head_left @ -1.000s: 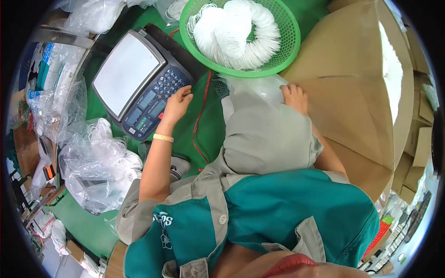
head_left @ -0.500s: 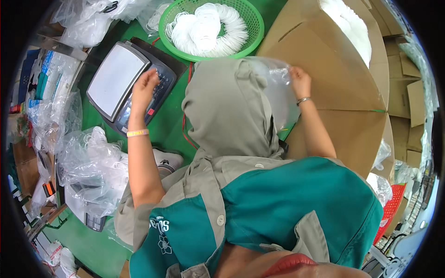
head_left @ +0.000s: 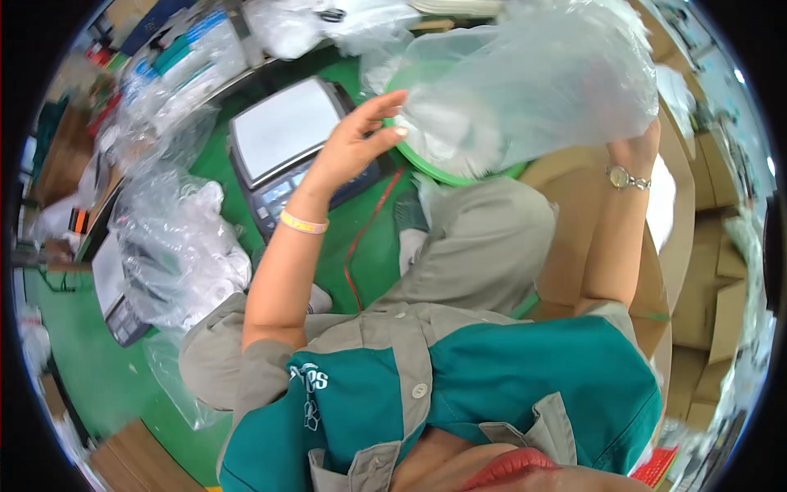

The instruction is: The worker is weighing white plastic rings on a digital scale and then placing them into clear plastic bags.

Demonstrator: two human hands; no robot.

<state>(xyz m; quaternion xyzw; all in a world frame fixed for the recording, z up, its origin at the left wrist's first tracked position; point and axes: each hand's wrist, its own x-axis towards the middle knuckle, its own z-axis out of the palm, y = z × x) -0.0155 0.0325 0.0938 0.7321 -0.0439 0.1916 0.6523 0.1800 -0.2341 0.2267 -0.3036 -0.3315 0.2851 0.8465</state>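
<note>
Both hands raised, a large clear crumpled plastic bag (head_left: 533,82) stretched between them. Left hand (head_left: 357,143) open, fingers extended and only lightly curved, fingertips (head_left: 399,131) touching the bag's left edge; no closed grip visible. A yellow band (head_left: 303,222) sits on that wrist. Right hand (head_left: 635,152) at the bag's lower right corner, mostly hidden behind the plastic; it seems to be holding the corner, but how far the fingers are closed cannot be told. A metal wristwatch (head_left: 627,179) just below it. Beneath the bag, between the two hands, the rim of a round green plastic basket (head_left: 434,168) shows, with white contents blurred through the film. Just below and left of the left hand, a grey electronic scale with a flat silver pan (head_left: 287,131) rests on the green worktop (head_left: 344,238). Further left of that forearm, a heap of clear plastic bags (head_left: 176,238). Under the right forearm, a brown cardboard box (head_left: 574,246). A red cord (head_left: 369,234) runs over the worktop below the left wrist.
</note>
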